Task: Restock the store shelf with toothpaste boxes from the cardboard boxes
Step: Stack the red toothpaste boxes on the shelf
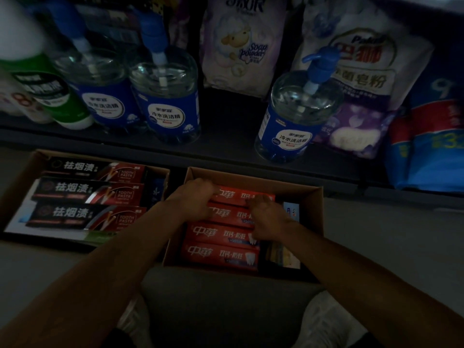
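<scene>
Two open cardboard boxes stand on the floor below the dark shelf (221, 156). The right cardboard box (311, 197) holds several red toothpaste boxes (221, 234) lying flat in a stack. My left hand (195, 197) curls over the left end of the farthest red box (241, 195). My right hand (266, 217) grips its right part, fingers bent over the top. The left cardboard box (22, 177) holds three black-and-red toothpaste boxes (88, 192).
On the shelf stand three clear pump bottles with blue labels (165, 106), a green bottle (50, 96), soap powder bags (238, 46) and blue packs (426, 146) at the right. My white shoes (334, 320) are on the grey floor below.
</scene>
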Demonstrator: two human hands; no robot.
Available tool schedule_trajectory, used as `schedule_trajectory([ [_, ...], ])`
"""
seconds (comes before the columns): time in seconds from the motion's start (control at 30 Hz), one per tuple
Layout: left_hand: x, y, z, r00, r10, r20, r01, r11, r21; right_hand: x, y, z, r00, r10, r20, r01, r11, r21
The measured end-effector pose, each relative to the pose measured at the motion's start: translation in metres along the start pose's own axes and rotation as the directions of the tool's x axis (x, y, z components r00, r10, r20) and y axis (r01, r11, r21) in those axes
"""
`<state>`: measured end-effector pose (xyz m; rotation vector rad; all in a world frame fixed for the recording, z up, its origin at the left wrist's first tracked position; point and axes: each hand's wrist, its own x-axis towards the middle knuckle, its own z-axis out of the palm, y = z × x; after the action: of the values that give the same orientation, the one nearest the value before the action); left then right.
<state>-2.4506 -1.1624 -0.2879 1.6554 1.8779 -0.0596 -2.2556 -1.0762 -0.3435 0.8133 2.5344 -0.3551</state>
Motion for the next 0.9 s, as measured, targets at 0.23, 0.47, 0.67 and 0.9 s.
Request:
schedule_trajectory([
  [0.23,-0.024,0.012,-0.038,0.996,0.028,-0.079,-0.024,0.999,0.048,-0.044,0.005,-0.050,0.993,-0.060,-0.104,0.066,0.996,0.054],
  [0.47,-0.072,0.046,-0.111,0.993,0.031,-0.118,-0.027,0.999,0.037,-0.110,0.001,-0.133,0.957,-0.117,-0.266,0.085,0.988,-0.128],
  [0.67,-0.126,0.088,-0.189,0.975,0.059,-0.214,-0.039,0.994,0.099,-0.169,-0.008,-0.215,0.890,-0.166,-0.424,0.045,0.959,-0.281],
  [0.9,-0.176,0.134,-0.283,0.928,0.113,-0.355,-0.069,0.988,0.136,-0.221,-0.016,-0.316,0.771,-0.235,-0.592,-0.054,0.902,-0.429],
])
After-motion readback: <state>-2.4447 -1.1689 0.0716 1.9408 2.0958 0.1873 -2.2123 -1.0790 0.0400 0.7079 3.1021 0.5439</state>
